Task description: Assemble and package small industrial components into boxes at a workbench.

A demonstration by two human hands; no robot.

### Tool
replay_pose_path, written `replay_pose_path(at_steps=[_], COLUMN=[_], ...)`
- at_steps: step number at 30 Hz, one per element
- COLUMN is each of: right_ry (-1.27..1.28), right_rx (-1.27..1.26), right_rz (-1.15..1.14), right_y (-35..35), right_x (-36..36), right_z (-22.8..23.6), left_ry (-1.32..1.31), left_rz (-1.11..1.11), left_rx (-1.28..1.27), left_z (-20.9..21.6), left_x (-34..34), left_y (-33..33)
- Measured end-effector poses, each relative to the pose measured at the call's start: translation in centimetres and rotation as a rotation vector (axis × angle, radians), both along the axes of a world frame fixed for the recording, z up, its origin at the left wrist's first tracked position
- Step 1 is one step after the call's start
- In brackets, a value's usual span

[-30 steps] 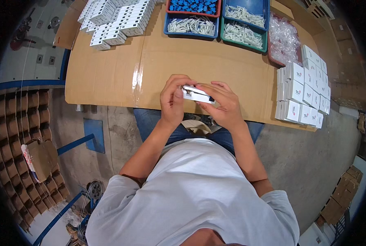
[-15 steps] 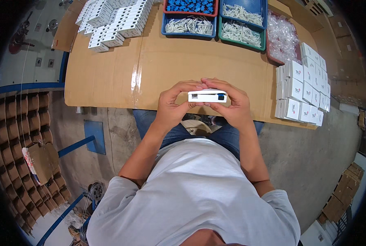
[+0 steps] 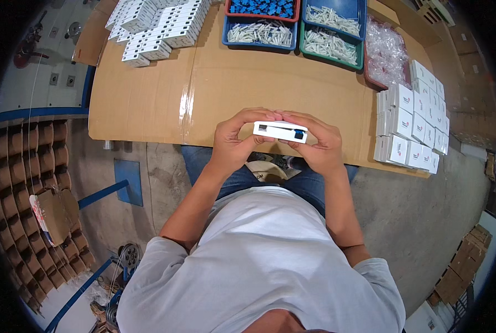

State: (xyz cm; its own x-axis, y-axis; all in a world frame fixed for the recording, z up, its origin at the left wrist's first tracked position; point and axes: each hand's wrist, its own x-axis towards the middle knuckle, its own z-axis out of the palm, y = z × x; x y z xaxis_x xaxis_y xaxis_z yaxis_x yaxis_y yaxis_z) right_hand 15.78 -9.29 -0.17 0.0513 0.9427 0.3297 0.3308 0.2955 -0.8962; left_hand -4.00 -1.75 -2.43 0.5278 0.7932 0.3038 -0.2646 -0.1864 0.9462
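A small white plastic case (image 3: 280, 132) is held up between my two hands, just over the table's near edge. A narrow dark gap runs along the side facing me, with a blue piece at its right end and a greyish square opening at its left. My left hand (image 3: 238, 136) grips the left end, fingers over the top and thumb underneath. In the same way my right hand (image 3: 319, 139) closes on the right end. The fingertips of both hands meet above the case.
Cardboard covers the table (image 3: 142, 100). White boxes (image 3: 170, 36) are piled far left, and flat white cases (image 3: 411, 125) are stacked at right. Along the far side stand a red tray (image 3: 262, 18) of blue pieces, blue and green trays (image 3: 331, 58) of white sticks, and a tray of clear plastic pieces (image 3: 385, 53).
The case has tilted slightly, its right end a little lower than before. Both hands keep their hold on it. The whole view has shifted a little.
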Motion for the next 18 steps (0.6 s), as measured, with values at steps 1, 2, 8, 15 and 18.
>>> replay_pose_path(at_steps=[1, 2, 8, 15, 18], right_ry=[-0.028, -0.029, -0.039, -0.089, -0.095], right_rx=[0.004, 0.004, 0.038, 0.082, 0.149], right_rz=[-0.018, -0.017, -0.014, -0.002, -0.026], right_y=[-0.04, -0.06, -0.18, -0.08, 0.25], right_x=[-0.05, -0.04, 0.04, 0.05, -0.27], right_z=[0.10, 0.09, -0.15, 0.31, 0.16], left_ry=[0.000, -0.004, -0.002, -0.011, 0.018], left_rz=[0.001, -0.007, -0.033, -0.023, -0.022], left_rx=[0.000, -0.015, -0.007, 0.049, 0.079], left_z=[0.01, 0.03, 0.32, 0.29, 0.07], left_x=[0.00, 0.01, -0.13, -0.20, -0.16], left_y=[0.00, -0.01, 0.03, 0.27, 0.31])
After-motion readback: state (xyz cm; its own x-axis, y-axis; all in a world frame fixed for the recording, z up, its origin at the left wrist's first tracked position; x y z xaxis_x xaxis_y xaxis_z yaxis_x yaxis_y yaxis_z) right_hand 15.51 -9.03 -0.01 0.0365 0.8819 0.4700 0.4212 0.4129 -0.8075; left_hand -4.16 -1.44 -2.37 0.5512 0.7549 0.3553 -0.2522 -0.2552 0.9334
